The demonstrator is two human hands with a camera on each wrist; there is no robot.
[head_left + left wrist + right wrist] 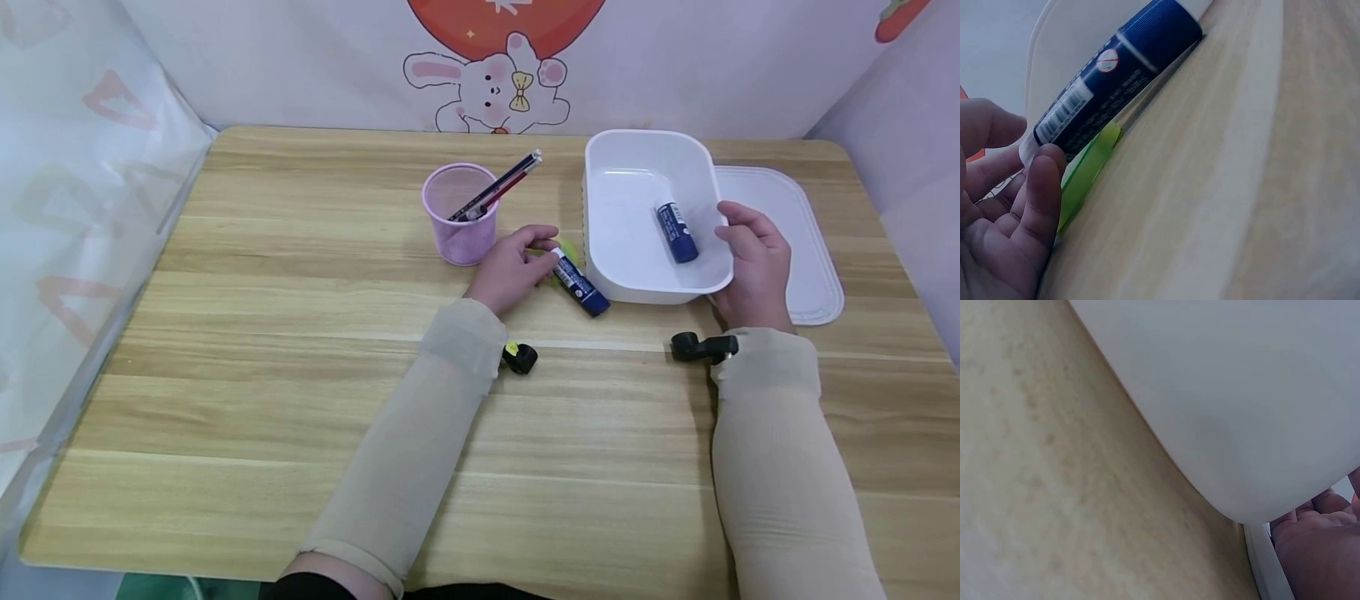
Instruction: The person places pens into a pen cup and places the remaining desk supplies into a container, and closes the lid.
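Note:
My left hand (514, 268) pinches the white end of a dark blue glue stick (580, 285) with thumb and fingers, just left of a white plastic box (637, 283). In the left wrist view the glue stick (1110, 75) slants up from the fingertips, its barcode showing. Partly hidden behind it is a lime-green item (1088, 175), whose kind I cannot tell. My right hand (753, 267) grips the right wall of the box, thumb and fingers at its rim. A second blue glue stick (677, 232) lies inside the box.
A pink mesh pen cup (461, 242) holding several pencils (498, 187) stands left of the box. A white lid (813, 258) lies flat on the wooden table (262, 358), partly under the box's right side. A printed curtain (300, 67) hangs behind the table.

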